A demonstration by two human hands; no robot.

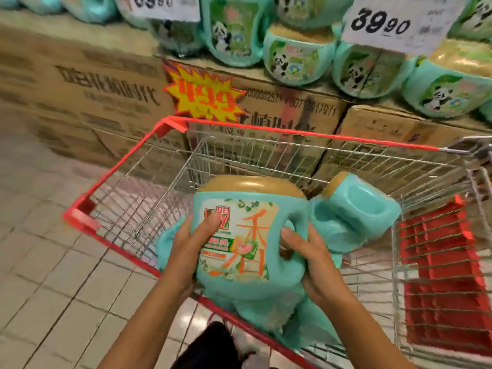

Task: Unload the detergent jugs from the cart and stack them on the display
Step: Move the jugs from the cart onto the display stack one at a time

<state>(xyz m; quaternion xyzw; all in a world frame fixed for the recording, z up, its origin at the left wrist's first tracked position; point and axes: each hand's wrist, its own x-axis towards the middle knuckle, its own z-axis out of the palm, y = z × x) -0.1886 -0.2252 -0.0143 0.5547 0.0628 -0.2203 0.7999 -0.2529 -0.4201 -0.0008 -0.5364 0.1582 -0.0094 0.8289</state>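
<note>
Head view: you look down past both forearms into the cart, with the display behind it; the whole picture is motion-blurred
display (pixel 292 113): a base of cartons (pixel 106 83) just beyond the cart's far rim; your target is among the stacked jugs (pixel 298 59) on top, below the price card (pixel 391 22)
cart (pixel 292 131): wire basket with a red rim, drawn up close to the display
held jug (pixel 239 235): teal, upright, label towards you, between your hands over the near end of the cart; from its bulk, judge it full and heavy, with liquid that will shift if you swing it; the walls look like stiff, smooth plastic, likely slippery
second jug (pixel 354 209): lies tilted in the cart just right of the held one; you cannot tell whether they touch; more teal shows underneath, too blurred to count
left hand (pixel 191 241): grips the jug's left side, thumb across the label, fingers wrapped behind
right hand (pixel 306 251): fingers hooked into the handle opening, palm on the right flank
handle (pixel 299 217): moulded loop at the right shoulder; let it carry the weight, and get your left palm under the base for the lift
cap (pixel 253 186): broad tan lid, looks seated; don't carry by it
</note>
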